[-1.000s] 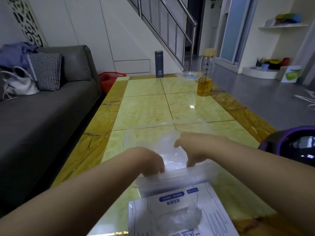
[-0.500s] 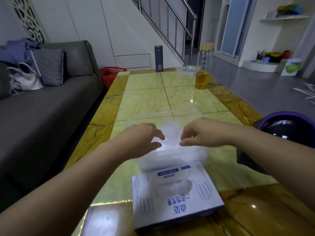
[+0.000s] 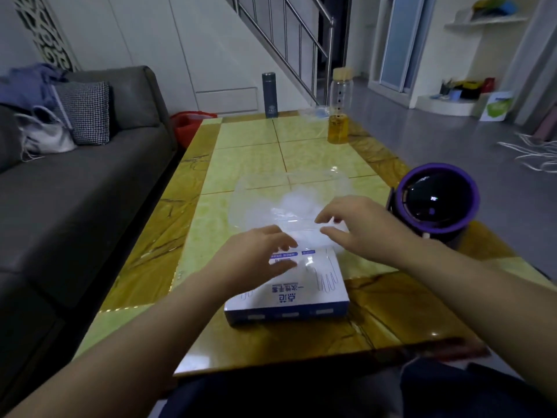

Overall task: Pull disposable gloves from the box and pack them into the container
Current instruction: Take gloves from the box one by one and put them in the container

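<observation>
A flat white and blue glove box (image 3: pixel 301 292) lies on the near part of the yellow tiled table (image 3: pixel 250 158). Just behind it stands a clear plastic container (image 3: pixel 256 200) holding crumpled clear gloves (image 3: pixel 298 203). My left hand (image 3: pixel 259 257) hovers over the box's far end, fingers spread and curled, holding nothing that I can see. My right hand (image 3: pixel 352 227) is over the container's near right corner, fingers apart and empty. A bit of clear glove (image 3: pixel 309 262) shows at the box's opening.
A purple and black round device (image 3: pixel 437 203) sits at the table's right edge. A glass bottle of yellow liquid (image 3: pixel 339 116), a grey flask (image 3: pixel 270 95) and a clear lid (image 3: pixel 313 113) stand at the far end. A grey sofa (image 3: pixel 75 182) runs along the left.
Both hands have lifted out of the container and drawn back toward me; the left now hovers over the box. My view has risen and pulled back.
</observation>
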A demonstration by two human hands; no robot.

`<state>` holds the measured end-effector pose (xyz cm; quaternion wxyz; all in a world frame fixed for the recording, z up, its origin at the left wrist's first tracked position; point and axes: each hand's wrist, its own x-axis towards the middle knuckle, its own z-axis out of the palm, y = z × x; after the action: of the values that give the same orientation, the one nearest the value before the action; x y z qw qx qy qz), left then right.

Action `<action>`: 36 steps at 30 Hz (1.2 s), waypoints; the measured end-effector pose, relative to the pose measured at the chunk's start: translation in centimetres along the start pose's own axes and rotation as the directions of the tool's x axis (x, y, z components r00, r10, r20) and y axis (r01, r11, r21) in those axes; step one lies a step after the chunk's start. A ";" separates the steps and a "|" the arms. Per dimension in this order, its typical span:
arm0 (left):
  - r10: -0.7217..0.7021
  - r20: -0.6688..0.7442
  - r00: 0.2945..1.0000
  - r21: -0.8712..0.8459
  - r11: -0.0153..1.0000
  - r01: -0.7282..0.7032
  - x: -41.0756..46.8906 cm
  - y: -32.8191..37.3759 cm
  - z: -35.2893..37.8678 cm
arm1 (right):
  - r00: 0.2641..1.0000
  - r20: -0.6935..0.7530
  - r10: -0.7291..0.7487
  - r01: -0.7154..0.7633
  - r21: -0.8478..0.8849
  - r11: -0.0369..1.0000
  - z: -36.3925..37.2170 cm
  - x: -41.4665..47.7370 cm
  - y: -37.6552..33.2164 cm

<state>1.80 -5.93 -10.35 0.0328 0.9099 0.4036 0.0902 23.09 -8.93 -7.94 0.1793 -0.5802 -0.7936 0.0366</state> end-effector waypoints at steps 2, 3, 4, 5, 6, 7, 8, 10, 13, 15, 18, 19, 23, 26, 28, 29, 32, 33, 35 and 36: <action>-0.088 0.143 0.986 0.052 0.995 0.081 0.0 0.3 1.2 | 0.995 0.103 0.014 -0.023 0.085 0.996 1.0 -1.1 -0.9; -0.119 0.153 0.981 0.063 0.992 0.110 0.2 0.4 1.9 | 0.982 0.189 0.029 -0.051 0.117 0.992 1.7 -1.4 -1.3; -0.144 0.123 0.982 0.032 0.990 0.141 0.2 0.5 2.3 | 0.963 0.264 0.046 -0.084 0.136 0.987 2.6 -1.8 -1.4; -0.166 0.066 0.984 -0.049 0.984 0.170 0.2 0.7 2.6 | 0.947 0.315 0.067 -0.119 0.149 0.982 3.3 -2.1 -1.5; -0.187 0.000 0.982 -0.166 0.969 0.184 0.2 0.8 2.8 | 0.935 0.342 0.092 -0.154 0.161 0.975 3.9 -2.2 -1.6; -0.206 -0.068 0.976 -0.295 0.939 0.177 0.3 1.1 2.8 | 0.932 0.347 0.107 -0.176 0.171 0.970 4.3 -2.3 -1.5; -0.230 -0.127 0.965 -0.409 0.898 0.160 0.3 1.6 2.3 | 0.929 0.352 0.114 -0.185 0.174 0.967 4.5 -2.2 -1.6; -0.287 -0.199 0.937 -0.553 0.822 0.134 0.3 2.6 0.6 | 0.921 0.370 0.119 -0.205 0.202 0.958 4.5 -2.1 -1.6; -0.306 -0.253 0.918 -0.659 0.749 0.068 0.7 2.8 -1.7 | 0.916 0.382 0.122 -0.289 0.418 0.862 3.2 -1.7 -1.7; -0.301 -0.253 0.919 -0.706 0.707 0.037 0.9 2.4 -3.0 | 0.933 0.353 0.070 -0.278 0.583 0.763 1.6 -1.4 -1.5; -0.292 -0.191 0.937 -0.777 0.629 0.038 1.3 1.5 -4.7 | 0.934 0.358 0.011 -0.314 0.803 0.507 -1.4 -0.5 -1.3; -0.280 -0.162 0.946 -0.804 0.594 0.038 1.5 1.4 -5.2 | 0.930 0.367 -0.002 -0.329 0.837 0.437 -2.3 -0.2 -1.4; -0.192 -0.063 0.979 -0.902 0.430 0.026 2.2 1.5 -7.2 | 0.944 0.329 0.034 -0.316 0.869 0.380 -3.9 1.5 -1.5; -0.123 -0.014 0.992 -0.924 0.382 0.034 2.6 1.3 -8.2 | 0.949 0.308 0.065 -0.300 0.820 0.488 -4.5 2.6 -1.2; -0.082 0.013 0.997 -0.925 0.377 0.043 3.0 1.0 -8.8 | 0.956 0.284 0.069 -0.279 0.813 0.511 -5.1 3.2 -1.1; -0.060 0.026 0.998 -0.925 0.378 0.047 3.2 0.9 -9.1 | 0.958 0.278 0.066 -0.272 0.816 0.510 -5.3 3.5 -1.2; 0.001 0.062 0.998 -0.918 0.392 0.057 3.6 0.7 -9.6 | 0.954 0.295 0.046 -0.272 0.794 0.544 -5.9 4.0 -1.5; 0.016 0.070 0.997 -0.916 0.397 0.058 3.8 0.5 -9.7 | 0.953 0.301 0.042 -0.272 0.782 0.561 -6.0 4.3 -1.6; 0.018 0.072 0.997 -0.916 0.396 0.059 4.0 0.1 -9.9 | 0.958 0.281 0.057 -0.265 0.792 0.551 -6.2 4.6 -1.8; -0.003 0.067 0.998 -0.918 0.392 0.063 4.1 -0.1 -9.8 | 0.961 0.263 0.089 -0.270 0.807 0.526 -6.2 4.8 -1.8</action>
<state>2.53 -2.91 -0.13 0.5415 0.7351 0.3038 0.2722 22.19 -6.01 -0.51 0.3528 -0.4972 -0.6288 0.4827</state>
